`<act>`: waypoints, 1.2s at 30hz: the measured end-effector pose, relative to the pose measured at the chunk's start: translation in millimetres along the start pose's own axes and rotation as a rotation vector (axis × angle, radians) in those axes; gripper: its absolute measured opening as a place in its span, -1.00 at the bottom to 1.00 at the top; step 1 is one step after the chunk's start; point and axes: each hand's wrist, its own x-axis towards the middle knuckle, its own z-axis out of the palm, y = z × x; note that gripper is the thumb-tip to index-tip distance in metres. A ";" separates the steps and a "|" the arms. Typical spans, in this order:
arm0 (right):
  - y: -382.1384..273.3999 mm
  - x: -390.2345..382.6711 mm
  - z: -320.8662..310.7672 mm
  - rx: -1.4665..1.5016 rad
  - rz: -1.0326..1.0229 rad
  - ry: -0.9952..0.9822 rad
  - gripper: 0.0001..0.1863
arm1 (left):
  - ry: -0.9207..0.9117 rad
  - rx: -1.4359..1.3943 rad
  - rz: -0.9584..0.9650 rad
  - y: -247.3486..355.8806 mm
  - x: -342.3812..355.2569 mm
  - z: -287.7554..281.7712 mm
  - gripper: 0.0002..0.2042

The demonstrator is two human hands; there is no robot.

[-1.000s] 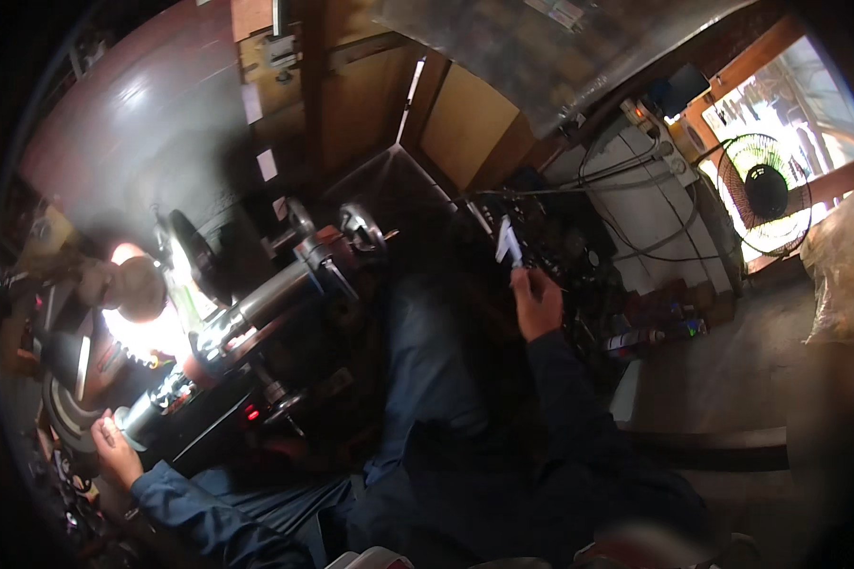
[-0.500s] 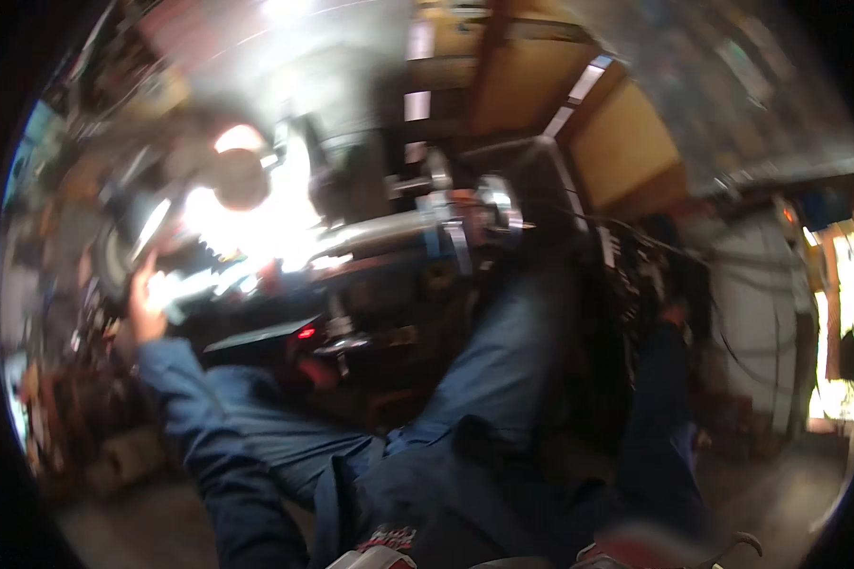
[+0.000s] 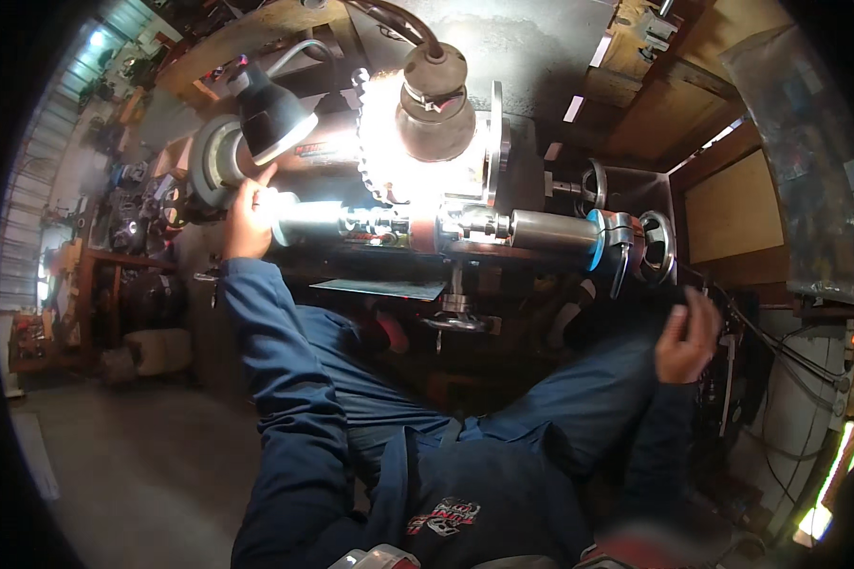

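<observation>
My left hand (image 3: pixel 249 220) is closed around the left end of a horizontal machine spindle (image 3: pixel 313 220), beside a grey round wheel (image 3: pixel 209 159). The spindle's middle glares under a hooded lamp (image 3: pixel 435 119); a black lamp (image 3: pixel 268 114) hangs just above my left hand. Toward the right, a steel cylinder (image 3: pixel 550 229) ends in a blue ring (image 3: pixel 596 248), a lever and a handwheel (image 3: pixel 664 251). My right hand (image 3: pixel 685 334) is open with nothing in it, below that handwheel and over my right thigh.
A lower handwheel (image 3: pixel 463 322) juts toward me beside a thin plate (image 3: pixel 380 287). Cluttered shelving (image 3: pixel 128 237) stands at the left. Cables (image 3: pixel 788 351) hang at the right by a white panel, with wooden panels (image 3: pixel 731 218) behind the machine.
The view has swung round to face the machine squarely. My right hand has let go of the pale tool it held a second ago. My left hand stays at the spindle's left end.
</observation>
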 end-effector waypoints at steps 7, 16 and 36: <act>-161.9 30.0 57.7 0.347 -0.004 0.065 -0.77 | 0.024 -0.159 -0.008 -11.3 -5.2 -9.8 -0.88; -156.6 -70.7 157.8 1.007 0.525 -1.126 -0.27 | -0.072 -0.036 0.003 1.8 -2.2 -17.0 -0.80; -171.6 -64.1 189.5 1.323 0.591 -1.354 0.03 | -0.109 -0.109 -0.047 -2.0 -3.1 -18.2 -0.87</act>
